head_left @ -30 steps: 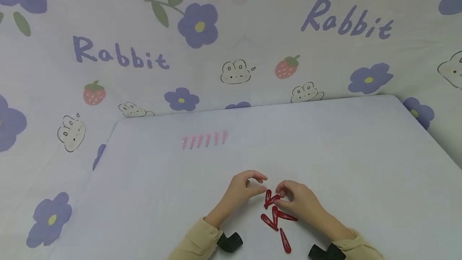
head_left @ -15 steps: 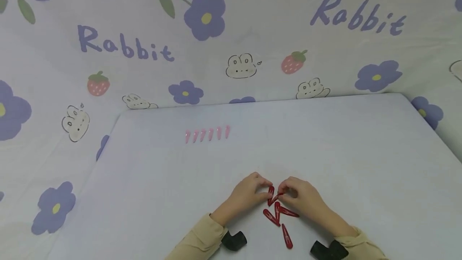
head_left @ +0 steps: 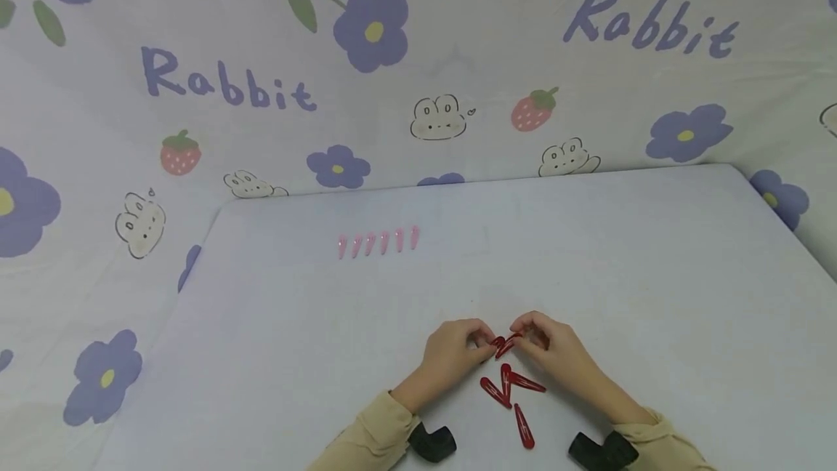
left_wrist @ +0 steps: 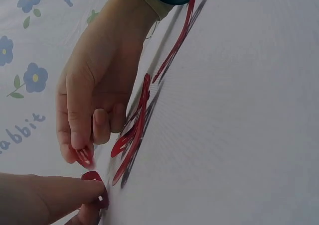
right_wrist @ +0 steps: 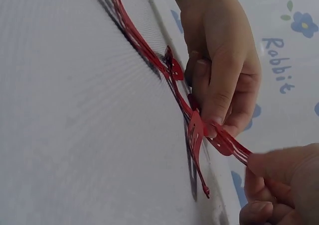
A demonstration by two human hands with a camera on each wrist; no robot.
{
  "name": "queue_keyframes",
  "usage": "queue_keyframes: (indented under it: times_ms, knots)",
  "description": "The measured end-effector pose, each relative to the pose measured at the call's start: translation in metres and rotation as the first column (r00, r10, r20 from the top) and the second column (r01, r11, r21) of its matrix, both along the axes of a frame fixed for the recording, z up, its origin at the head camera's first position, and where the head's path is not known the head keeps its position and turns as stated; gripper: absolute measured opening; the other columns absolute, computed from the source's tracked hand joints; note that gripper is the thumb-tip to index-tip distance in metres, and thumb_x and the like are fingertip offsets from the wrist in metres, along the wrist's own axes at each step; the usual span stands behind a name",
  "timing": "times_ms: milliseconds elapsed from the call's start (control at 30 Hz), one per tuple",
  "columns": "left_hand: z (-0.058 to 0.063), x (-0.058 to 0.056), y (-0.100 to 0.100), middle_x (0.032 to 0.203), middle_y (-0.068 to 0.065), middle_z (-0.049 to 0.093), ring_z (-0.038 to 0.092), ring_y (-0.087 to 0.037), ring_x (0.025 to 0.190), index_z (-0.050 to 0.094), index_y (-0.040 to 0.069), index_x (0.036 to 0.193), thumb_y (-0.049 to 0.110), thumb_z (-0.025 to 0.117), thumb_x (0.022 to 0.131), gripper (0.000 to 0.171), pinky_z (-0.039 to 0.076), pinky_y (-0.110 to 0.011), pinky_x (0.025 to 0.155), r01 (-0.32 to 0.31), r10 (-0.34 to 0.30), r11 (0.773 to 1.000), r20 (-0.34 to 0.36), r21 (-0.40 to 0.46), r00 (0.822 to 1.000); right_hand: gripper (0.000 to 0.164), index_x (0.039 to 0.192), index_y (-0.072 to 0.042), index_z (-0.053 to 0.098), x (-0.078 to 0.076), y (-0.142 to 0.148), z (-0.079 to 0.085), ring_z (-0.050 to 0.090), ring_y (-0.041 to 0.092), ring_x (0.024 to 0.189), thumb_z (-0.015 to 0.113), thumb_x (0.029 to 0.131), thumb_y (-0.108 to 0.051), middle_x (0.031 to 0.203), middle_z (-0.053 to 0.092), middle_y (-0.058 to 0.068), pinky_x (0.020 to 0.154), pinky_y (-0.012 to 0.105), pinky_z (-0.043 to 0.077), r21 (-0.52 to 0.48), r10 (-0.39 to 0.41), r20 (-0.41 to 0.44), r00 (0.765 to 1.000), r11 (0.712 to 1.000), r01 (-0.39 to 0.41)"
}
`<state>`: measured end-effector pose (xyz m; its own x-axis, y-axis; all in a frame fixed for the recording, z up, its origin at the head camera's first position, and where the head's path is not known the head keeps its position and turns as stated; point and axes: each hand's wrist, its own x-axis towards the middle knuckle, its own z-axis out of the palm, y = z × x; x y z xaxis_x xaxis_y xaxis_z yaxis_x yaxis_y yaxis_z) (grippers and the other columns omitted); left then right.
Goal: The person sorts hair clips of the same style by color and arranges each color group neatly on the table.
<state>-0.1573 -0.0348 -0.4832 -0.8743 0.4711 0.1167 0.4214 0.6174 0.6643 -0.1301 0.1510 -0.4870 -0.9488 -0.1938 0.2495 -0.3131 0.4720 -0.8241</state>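
1. One red clip (head_left: 499, 342) is pinched by the left grip (head_left: 458, 347); a second red clip (head_left: 508, 345) is pinched by the right grip (head_left: 552, 347), just beside it.
2. Between the forearms, three red clips (head_left: 506, 384) are clustered, a lone red clip (head_left: 524, 427) nearer the person.
3. Six pink clips (head_left: 384, 242) are lined up toward the far edge.
4. Both hands are separated from the right edge by a broad stretch of bench (head_left: 673, 267).

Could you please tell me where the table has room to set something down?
Bare table shows right of the right hand and between the pink clips and left hand. Crowded: between both hands and forearms, among red clips.
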Motion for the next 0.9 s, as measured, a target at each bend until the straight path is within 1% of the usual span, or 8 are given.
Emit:
queue_keyframes:
  times_ms: [33, 167, 267, 433, 567, 667, 800, 900]
  knots:
    - [-0.0003, -0.0006, -0.0007, 0.061, 0.017, 0.052, 0.043, 0.004, 0.056, 0.067, 0.017, 0.079, 0.02, 0.07, 0.076, 0.004, 0.033, -0.015, 0.05, -0.007, 0.007, 1.0, 0.015, 0.02, 1.0, 0.011, 0.089, -0.003, 0.058, -0.0003, -0.0005, 0.0001, 0.041, 0.004, 0.057, 0.063, 0.08, 0.002, 0.07, 0.053, -0.005, 0.05, 0.022, 0.036, -0.012, 0.002, -0.003, 1.0, 1.0, -0.002]
    - [0.0004, -0.0017, -0.0029, 0.063, 0.015, 0.056, 0.046, 0.004, 0.056, 0.068, 0.014, 0.079, 0.018, 0.069, 0.077, 0.004, 0.035, -0.015, 0.051, -0.031, 0.029, 0.995, 0.027, 0.09, 0.999, 0.007, 0.09, -0.001, 0.056, -0.0024, -0.0022, 0.0, 0.049, 0.006, 0.067, 0.057, 0.085, 0.003, 0.08, 0.058, -0.001, 0.058, 0.024, 0.041, -0.04, 0.017, 0.005, 1.0, 0.999, -0.017]
    - [0.0011, -0.0021, -0.0041, 0.065, 0.013, 0.058, 0.047, 0.004, 0.057, 0.069, 0.012, 0.079, 0.016, 0.068, 0.079, 0.004, 0.035, -0.015, 0.051, -0.037, 0.034, 0.992, 0.027, 0.122, 0.999, 0.003, 0.088, -0.002, 0.058, -0.0032, -0.0029, 0.0011, 0.047, 0.006, 0.065, 0.058, 0.085, -0.001, 0.077, 0.056, -0.003, 0.056, 0.023, 0.04, -0.037, 0.051, 0.021, 0.998, 0.998, -0.05]
    - [0.0012, -0.0024, -0.0056, 0.066, 0.01, 0.06, 0.047, 0.002, 0.056, 0.069, 0.01, 0.081, 0.014, 0.067, 0.081, 0.004, 0.035, -0.016, 0.05, -0.031, 0.028, 0.99, 0.028, 0.139, 0.999, 0.004, 0.088, -0.005, 0.063, -0.0029, -0.0033, 0.004, 0.041, 0.006, 0.057, 0.06, 0.085, -0.005, 0.073, 0.056, -0.003, 0.049, 0.023, 0.037, -0.058, 0.128, 0.018, 0.992, 0.99, -0.127]
    - [0.0021, -0.0012, -0.0063, 0.067, 0.008, 0.061, 0.046, 0.001, 0.055, 0.069, 0.009, 0.082, 0.01, 0.066, 0.08, 0.003, 0.035, -0.016, 0.049, -0.027, 0.02, 0.99, 0.05, 0.136, 0.999, 0.011, 0.093, -0.004, 0.065, -0.0021, -0.0023, 0.0031, 0.052, 0.008, 0.068, 0.058, 0.085, -0.003, 0.084, 0.062, 0.002, 0.057, 0.023, 0.043, -0.08, 0.166, -0.014, 0.986, 0.983, -0.166]
    - [0.0035, 0.0, -0.006, 0.069, 0.006, 0.062, 0.046, 0.001, 0.055, 0.068, 0.008, 0.082, 0.007, 0.066, 0.078, 0.004, 0.035, -0.016, 0.049, -0.03, 0.02, 0.99, 0.075, 0.136, 0.997, 0.013, 0.097, -0.002, 0.064, -0.0015, -0.0012, 0.0013, 0.055, 0.008, 0.074, 0.057, 0.086, -0.002, 0.087, 0.063, 0.004, 0.061, 0.024, 0.044, -0.063, 0.157, -0.015, 0.988, 0.986, -0.157]
    - [0.0044, 0.0, -0.0058, 0.068, 0.004, 0.062, 0.047, 0.0, 0.057, 0.067, 0.007, 0.08, 0.005, 0.065, 0.077, 0.005, 0.035, -0.017, 0.051, -0.031, 0.017, 0.987, 0.09, 0.159, 0.996, 0.01, 0.095, -0.001, 0.061, -0.0012, -0.0012, -0.0011, 0.049, 0.005, 0.064, 0.059, 0.085, -0.001, 0.078, 0.06, -0.001, 0.055, 0.023, 0.041, -0.037, 0.118, 0.011, 0.993, 0.992, -0.118]
    - [0.0032, -0.0012, -0.0072, 0.067, 0.005, 0.061, 0.048, -0.001, 0.058, 0.067, 0.006, 0.079, 0.003, 0.064, 0.076, 0.005, 0.037, -0.017, 0.053, -0.022, 0.005, 0.985, 0.097, 0.172, 0.995, 0.008, 0.09, -0.003, 0.057, -0.0014, -0.0028, -0.0032, 0.044, 0.005, 0.059, 0.061, 0.083, -0.001, 0.074, 0.055, -0.005, 0.051, 0.023, 0.039, -0.05, 0.106, 0.031, 0.994, 0.993, -0.104]
